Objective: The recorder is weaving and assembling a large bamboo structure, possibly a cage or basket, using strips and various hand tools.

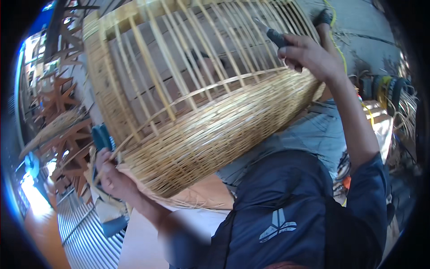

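Observation:
A half-woven cane frame (215,121) lies across my lap, tightly woven along its lower band, with bare upright rods above. My right hand (309,58) grips a dark-handled tool with a thin metal tip (277,38) over the upper right rods. At the lower left corner, my left hand (112,177) has its fingers closed around a pale cane strip (120,150) that runs along the weave.
A green object (102,138) sits beside the left corner. Wooden star-shaped pieces (60,101) stand at the left above corrugated metal (85,228). At the right are coiled materials (385,89) and a yellow cord (344,60); a bare foot in a sandal (323,22) shows at top.

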Demonstrator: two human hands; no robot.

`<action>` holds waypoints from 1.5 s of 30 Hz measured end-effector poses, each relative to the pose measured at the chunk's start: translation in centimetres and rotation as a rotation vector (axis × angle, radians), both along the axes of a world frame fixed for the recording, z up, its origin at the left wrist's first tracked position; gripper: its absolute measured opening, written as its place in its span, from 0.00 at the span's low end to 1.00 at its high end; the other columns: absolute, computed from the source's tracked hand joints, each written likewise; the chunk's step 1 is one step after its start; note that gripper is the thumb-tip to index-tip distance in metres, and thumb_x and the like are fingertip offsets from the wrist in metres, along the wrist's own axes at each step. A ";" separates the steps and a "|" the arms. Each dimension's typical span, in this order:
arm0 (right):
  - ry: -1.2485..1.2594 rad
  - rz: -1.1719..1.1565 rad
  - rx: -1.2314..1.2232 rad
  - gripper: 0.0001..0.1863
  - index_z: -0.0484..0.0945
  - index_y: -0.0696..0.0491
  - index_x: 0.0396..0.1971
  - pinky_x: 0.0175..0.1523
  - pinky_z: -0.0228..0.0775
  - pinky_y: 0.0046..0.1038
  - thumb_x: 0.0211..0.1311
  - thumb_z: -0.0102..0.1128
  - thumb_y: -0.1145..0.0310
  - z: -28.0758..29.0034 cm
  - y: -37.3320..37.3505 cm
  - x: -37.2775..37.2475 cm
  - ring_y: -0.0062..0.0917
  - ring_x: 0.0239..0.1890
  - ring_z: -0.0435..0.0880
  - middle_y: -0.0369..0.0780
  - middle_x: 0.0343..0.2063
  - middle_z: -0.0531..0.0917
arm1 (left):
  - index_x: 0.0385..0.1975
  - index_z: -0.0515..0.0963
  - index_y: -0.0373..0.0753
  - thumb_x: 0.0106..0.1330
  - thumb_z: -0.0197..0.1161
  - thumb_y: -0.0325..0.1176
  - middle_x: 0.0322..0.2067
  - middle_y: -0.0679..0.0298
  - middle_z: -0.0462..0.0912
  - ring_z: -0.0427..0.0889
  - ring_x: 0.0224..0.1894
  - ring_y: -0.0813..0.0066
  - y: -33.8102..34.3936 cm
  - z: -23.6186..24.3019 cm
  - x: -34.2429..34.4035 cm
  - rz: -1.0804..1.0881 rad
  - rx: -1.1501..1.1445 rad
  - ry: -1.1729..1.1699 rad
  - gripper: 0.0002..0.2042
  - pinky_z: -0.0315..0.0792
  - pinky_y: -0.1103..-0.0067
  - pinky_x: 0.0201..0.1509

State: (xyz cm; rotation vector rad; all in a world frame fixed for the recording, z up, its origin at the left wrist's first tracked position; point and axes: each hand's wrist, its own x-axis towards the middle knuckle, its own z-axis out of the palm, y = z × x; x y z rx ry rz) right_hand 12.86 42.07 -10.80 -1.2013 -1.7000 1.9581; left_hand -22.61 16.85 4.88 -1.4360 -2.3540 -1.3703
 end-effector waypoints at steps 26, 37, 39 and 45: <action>-0.016 -0.227 0.191 0.22 0.71 0.57 0.19 0.16 0.54 0.18 0.63 0.47 0.53 1.0 0.1 -2.6 0.15 0.12 0.65 0.31 0.08 0.66 | 0.16 0.60 0.44 0.68 0.46 0.40 0.10 0.69 0.56 0.58 0.15 0.76 0.7 -0.9 -1.4 -0.399 0.372 -0.870 0.17 0.65 0.75 0.44; 0.049 0.432 -0.183 0.20 0.72 0.54 0.16 0.16 0.51 0.18 0.61 0.53 0.54 3.4 -3.4 -6.3 0.11 0.11 0.61 0.29 0.07 0.63 | 0.14 0.58 0.45 0.70 0.42 0.42 0.08 0.70 0.56 0.54 0.11 0.78 0.4 -0.7 -2.7 -0.390 0.403 -0.975 0.19 0.71 0.72 0.42; -0.059 0.121 -0.216 0.17 0.73 0.52 0.19 0.14 0.47 0.17 0.61 0.53 0.56 4.0 -3.7 -7.1 0.10 0.10 0.59 0.28 0.08 0.62 | 0.14 0.59 0.44 0.70 0.42 0.41 0.08 0.70 0.56 0.55 0.11 0.78 0.3 -0.8 -2.7 -0.428 0.421 -1.048 0.19 0.68 0.79 0.26; 0.159 0.481 -0.147 0.15 0.74 0.56 0.22 0.17 0.50 0.16 0.61 0.53 0.59 4.3 -6.0 -8.5 0.11 0.12 0.61 0.29 0.11 0.65 | 0.15 0.60 0.45 0.70 0.38 0.45 0.08 0.71 0.56 0.59 0.12 0.75 -0.1 -0.9 -2.6 -0.324 0.320 -0.834 0.20 0.65 0.74 0.40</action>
